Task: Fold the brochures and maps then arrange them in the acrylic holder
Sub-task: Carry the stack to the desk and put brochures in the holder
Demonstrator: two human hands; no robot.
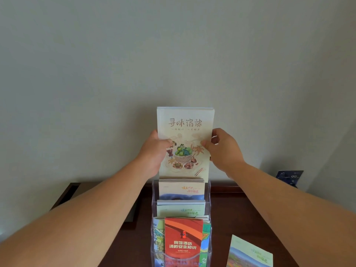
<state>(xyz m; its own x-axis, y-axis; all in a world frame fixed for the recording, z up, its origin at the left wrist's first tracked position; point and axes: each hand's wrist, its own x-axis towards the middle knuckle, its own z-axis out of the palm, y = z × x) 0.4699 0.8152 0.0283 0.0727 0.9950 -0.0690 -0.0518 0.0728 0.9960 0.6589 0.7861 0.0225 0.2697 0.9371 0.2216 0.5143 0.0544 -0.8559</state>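
Note:
A cream stack of food brochures (185, 122) stands upright at the top back tier of the clear acrylic holder (209, 205). My left hand (155, 151) grips the stack's left edge, thumb on the cover. My right hand (221, 147) pinches its right edge. Lower tiers hold blue-banded brochures (182, 189), pale green brochures (181, 208), and at the front a red brochure (183, 237) over colourful maps (159, 236).
The holder stands on a dark wooden table (240, 212) against a plain wall. A loose green-and-landscape brochure (250, 253) lies on the table at the lower right. A dark blue card (289, 177) leans against the wall at the right. A dark frame (67, 193) sits at the left.

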